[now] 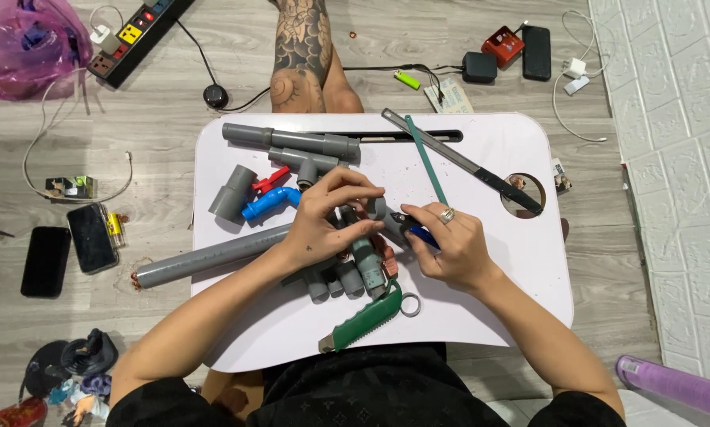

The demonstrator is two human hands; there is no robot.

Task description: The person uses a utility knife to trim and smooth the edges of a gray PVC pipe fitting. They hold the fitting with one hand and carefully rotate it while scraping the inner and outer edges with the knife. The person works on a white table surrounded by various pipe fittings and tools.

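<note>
Person seated at a small white worktop, both hands meeting near its middle. Left hand curled, fingertips pinching a short grey pipe fitting and holding it up just above a cluster of grey pipe pieces. Right hand closed around a blue-handled tool, likely small pliers or cutters; its dark tip points left and touches or nearly touches the fitting. Can't tell whether the tip is actually gripping it.

Key relation: the fitting sits directly left of the right hand, between the two hands, and the tool's long axis runs roughly left-right straight into it. The left hand is the nearer one, already on the fitting; the right reaches it only through the tool.

Around them:
- a long grey pipe lies slanting off the worktop's left edge, passing under the left forearm
- a grey tee assembly lies across the far left of the worktop
- a blue elbow and a red valve handle lie just beside it
- a green-handled saw lies near the front edge, just below the hands
- a teal hacksaw blade and a long black-handled knife slant across the far right

Phones, a power strip and cables are on the floor.
</note>
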